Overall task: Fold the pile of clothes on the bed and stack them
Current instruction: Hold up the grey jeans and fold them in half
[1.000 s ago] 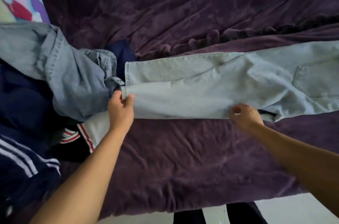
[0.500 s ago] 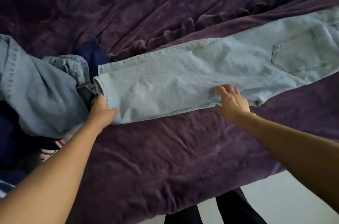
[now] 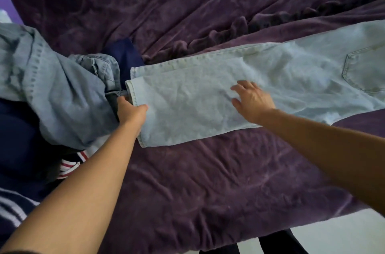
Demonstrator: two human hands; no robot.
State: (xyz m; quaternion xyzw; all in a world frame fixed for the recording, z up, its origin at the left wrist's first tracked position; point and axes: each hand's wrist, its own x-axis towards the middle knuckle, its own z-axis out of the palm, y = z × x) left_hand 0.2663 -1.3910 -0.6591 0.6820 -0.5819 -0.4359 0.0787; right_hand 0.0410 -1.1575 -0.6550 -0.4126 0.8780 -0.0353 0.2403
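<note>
While the unfolded pile [image 3: 31,124] waits at the left of the bed [image 3: 208,187], with a darker denim garment [image 3: 52,87] lying over navy clothing [image 3: 18,139], the left grip [image 3: 130,111] grasps the hem of the light-blue jeans [image 3: 198,104], thumb on top of the cuff. The jeans lie lengthwise across the purple cover, one leg laid over the other, hems just beside the pile. At mid-leg the right grip [image 3: 253,98] rests flat and released, fingers spread on the denim, holding nothing. Farther right, a back pocket [image 3: 366,70] faces up. The step in hand appears to be smoothing before the fold. To do it well, hold the hem taut, sweep the flat palm toward the pocket to drive out wrinkles and align both leg edges. Then carry the hem over toward the waistband without snagging the neighbouring denim garment.
</note>
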